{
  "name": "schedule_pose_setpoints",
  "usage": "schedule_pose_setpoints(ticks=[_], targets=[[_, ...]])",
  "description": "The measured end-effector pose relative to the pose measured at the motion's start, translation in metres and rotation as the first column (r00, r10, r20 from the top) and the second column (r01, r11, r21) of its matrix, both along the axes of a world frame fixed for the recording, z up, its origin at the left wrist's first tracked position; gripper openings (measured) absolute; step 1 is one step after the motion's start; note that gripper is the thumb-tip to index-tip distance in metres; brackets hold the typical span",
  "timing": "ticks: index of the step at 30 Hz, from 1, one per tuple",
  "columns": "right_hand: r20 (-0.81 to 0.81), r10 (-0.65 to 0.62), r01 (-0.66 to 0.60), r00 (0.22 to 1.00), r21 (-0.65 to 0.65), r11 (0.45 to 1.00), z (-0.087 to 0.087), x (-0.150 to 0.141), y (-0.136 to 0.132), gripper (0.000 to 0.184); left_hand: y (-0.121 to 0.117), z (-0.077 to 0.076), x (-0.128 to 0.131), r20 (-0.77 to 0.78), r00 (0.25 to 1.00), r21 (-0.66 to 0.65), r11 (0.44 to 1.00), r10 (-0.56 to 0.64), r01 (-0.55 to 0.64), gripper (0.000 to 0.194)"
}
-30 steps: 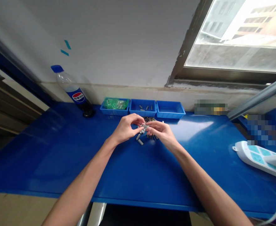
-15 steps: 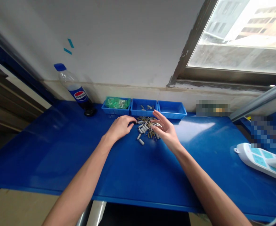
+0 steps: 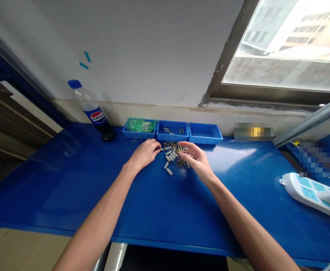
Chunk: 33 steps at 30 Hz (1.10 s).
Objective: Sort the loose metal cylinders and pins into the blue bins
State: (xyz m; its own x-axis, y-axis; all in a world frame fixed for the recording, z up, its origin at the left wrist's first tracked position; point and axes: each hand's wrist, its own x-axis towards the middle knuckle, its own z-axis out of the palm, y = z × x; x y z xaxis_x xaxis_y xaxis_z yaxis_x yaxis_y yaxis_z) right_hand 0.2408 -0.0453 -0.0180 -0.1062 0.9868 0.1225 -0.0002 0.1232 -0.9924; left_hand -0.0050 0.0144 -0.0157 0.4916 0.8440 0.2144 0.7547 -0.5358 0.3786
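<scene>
A mixed pile of grey metal cylinders (image 3: 169,171) and thin brass-coloured screws (image 3: 181,164) lies on the blue table. At its left edge, my left hand (image 3: 144,155) pinches a small metal cylinder (image 3: 161,149) between thumb and fingers. My right hand (image 3: 197,160) hovers over the pile's right side, fingers curved and apart from the thumb, nothing visible in its grasp; it hides part of the pile. Behind the hands stands a blue tray (image 3: 172,138) with several metal cylinders lying in it.
Left of that tray, another blue tray (image 3: 139,135) holds a green plastic bag (image 3: 141,125); a third tray (image 3: 206,140) stands to the right. A cola bottle (image 3: 97,115) is at the back left. On the right lies a white power strip (image 3: 308,190), below the window (image 3: 283,67).
My right hand has lowered towards the pile and its fingers have curled in. More cylinders lie settled in the middle tray. The left hand has shifted slightly left with a cylinder.
</scene>
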Motion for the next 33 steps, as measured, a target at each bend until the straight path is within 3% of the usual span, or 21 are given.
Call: schedule_pose_setpoints(ticks=[6, 11, 16, 19, 22, 25, 27, 30, 33], targets=[[-0.009, 0.016, -0.016, 1.000, -0.043, 0.999, 0.001, -0.001, 0.000, 0.039, -0.005, 0.011, 0.008, 0.284, 0.958, 0.017, 1.000, -0.024, 0.020, 0.014], [-0.035, 0.051, -0.054, 0.998, -0.080, 0.995, 0.001, -0.001, 0.000, 0.047, -0.016, 0.018, 0.023, 0.625, 0.779, -0.127, 0.991, 0.042, 0.048, 0.017], [-0.135, 0.088, -0.105, 0.987, -0.122, 0.987, 0.004, -0.001, -0.001, 0.051, -0.023, 0.012, 0.035, 0.705, 0.708, -0.227, 0.959, 0.043, 0.169, 0.022], [-0.111, 0.077, -0.089, 0.991, -0.106, 0.990, 0.005, -0.002, -0.001, 0.041, -0.025, 0.011, 0.037, 0.696, 0.718, -0.239, 0.948, 0.014, 0.213, 0.019], [-0.017, 0.038, -0.039, 0.999, -0.094, 0.995, 0.004, 0.000, 0.000, 0.037, -0.023, 0.011, 0.034, 0.610, 0.791, -0.210, 0.953, -0.048, 0.220, 0.015], [0.100, -0.011, 0.016, 0.995, -0.053, 0.998, 0.004, 0.003, 0.000, 0.034, -0.017, 0.007, 0.028, 0.410, 0.909, -0.059, 0.993, -0.070, 0.103, 0.014], [0.091, -0.038, 0.038, 0.995, 0.001, 0.999, 0.005, 0.004, 0.000, 0.032, -0.011, 0.001, 0.024, 0.278, 0.960, 0.038, 0.999, -0.041, 0.032, 0.024], [-0.020, -0.027, 0.029, 0.999, 0.090, 0.996, 0.009, 0.005, -0.002, 0.044, -0.004, -0.010, 0.020, 0.133, 0.989, 0.086, 0.995, -0.059, 0.048, 0.037], [-0.039, 0.015, -0.011, 0.999, 0.091, 0.996, 0.009, 0.003, -0.003, 0.061, -0.002, -0.017, 0.018, 0.047, 0.997, 0.077, 0.995, -0.061, 0.057, 0.039]])
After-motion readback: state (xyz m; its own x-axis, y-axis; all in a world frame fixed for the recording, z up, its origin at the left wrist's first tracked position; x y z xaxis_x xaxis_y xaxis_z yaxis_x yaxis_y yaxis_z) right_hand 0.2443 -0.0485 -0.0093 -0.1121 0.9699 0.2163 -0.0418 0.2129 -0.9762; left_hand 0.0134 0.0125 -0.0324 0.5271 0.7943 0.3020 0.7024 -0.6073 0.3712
